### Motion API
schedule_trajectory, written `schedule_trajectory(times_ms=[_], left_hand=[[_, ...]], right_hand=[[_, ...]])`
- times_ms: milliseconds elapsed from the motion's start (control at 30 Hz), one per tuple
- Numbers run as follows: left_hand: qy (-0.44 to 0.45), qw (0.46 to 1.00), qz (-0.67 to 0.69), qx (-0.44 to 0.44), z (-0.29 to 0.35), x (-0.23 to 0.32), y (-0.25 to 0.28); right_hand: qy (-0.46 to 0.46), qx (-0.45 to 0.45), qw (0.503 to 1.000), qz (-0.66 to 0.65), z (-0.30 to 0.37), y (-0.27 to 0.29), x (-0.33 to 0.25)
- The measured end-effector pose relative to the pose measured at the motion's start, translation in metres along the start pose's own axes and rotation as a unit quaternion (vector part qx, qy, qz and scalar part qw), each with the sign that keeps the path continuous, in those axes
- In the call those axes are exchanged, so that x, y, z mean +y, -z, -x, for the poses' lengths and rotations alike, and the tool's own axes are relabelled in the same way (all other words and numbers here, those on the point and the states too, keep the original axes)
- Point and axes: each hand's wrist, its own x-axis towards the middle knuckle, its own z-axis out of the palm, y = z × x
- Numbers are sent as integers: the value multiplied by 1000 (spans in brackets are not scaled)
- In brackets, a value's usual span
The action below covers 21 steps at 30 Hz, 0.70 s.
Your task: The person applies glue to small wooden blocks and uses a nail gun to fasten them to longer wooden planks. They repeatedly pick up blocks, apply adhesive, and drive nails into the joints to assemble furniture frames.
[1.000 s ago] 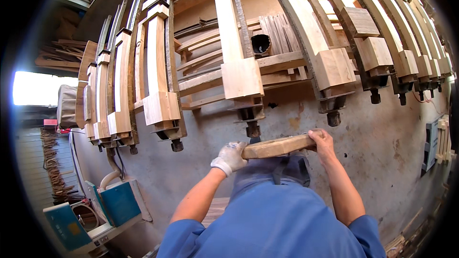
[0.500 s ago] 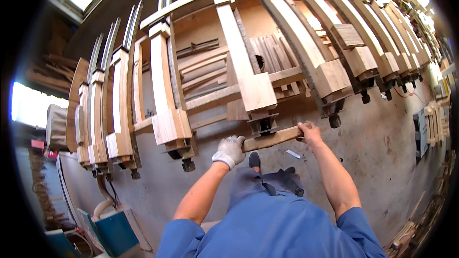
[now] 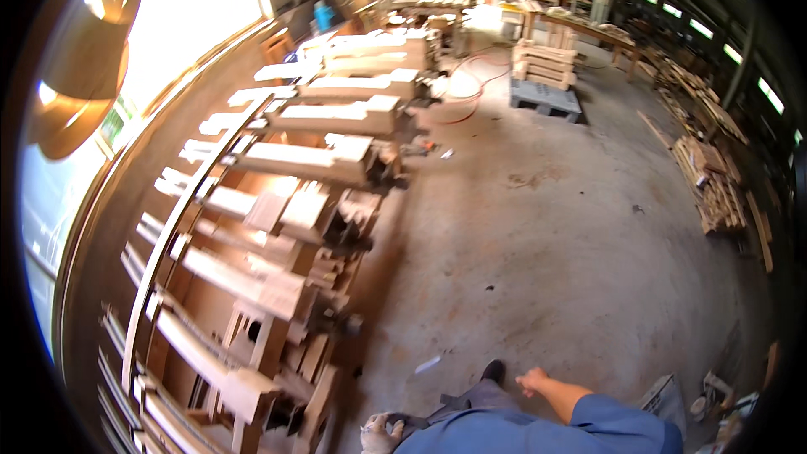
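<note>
Done, far as I can see: wooden posts [image 3: 290, 160] lie in the clamps [image 3: 387, 170], off to the left. What's left: can't tell. Left hand [image 3: 381, 434], gloved, beside the blue shirt [image 3: 504, 435], grip unreadable. Right hand [image 3: 530, 382] loosely curled above the floor [image 3: 504, 244], nothing visible in it, closure unclear.
</note>
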Motion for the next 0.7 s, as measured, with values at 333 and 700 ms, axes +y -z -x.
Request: schedule_trajectory(times_ms=[333,700], left_hand=[[150,975,102,-130,-192,99,-143],[298,836,-85,-454,-319,129,-246]], right_hand=[[-50,29,918,-393,-35,136,127],[-69,50,829,-552,-146,204,178]])
